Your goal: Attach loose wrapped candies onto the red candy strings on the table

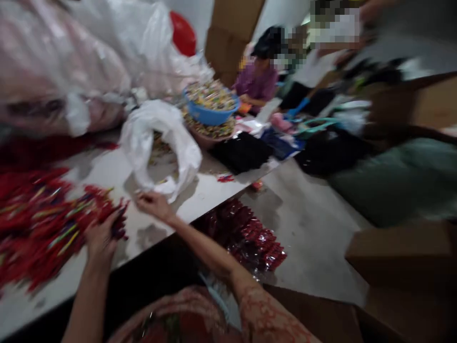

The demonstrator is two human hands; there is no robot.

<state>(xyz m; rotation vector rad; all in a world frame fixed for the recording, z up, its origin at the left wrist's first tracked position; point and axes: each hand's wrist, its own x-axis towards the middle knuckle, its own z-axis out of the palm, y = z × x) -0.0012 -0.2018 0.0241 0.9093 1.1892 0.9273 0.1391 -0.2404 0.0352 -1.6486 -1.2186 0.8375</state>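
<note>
A heap of thin red pieces (35,224), with some yellow, green and purple among them, covers the left of the white table. My left hand (101,238) is closed around a bunch of these red pieces (122,221) at the heap's right edge; blur hides their exact kind. My right hand (154,205) reaches over the table with its fingers pinched together. Whether anything small is in them cannot be made out. Just beyond it stands a white plastic bag (187,159), its rim rolled open and small brownish-yellow bits inside.
A blue basin (210,114) of small mixed pieces sits over another container. Large plastic sacks (53,62) line the back left. Packed red bundles (246,233) lie below the table edge. A person in purple (257,78) sits farther back; cardboard boxes (400,252) stand right.
</note>
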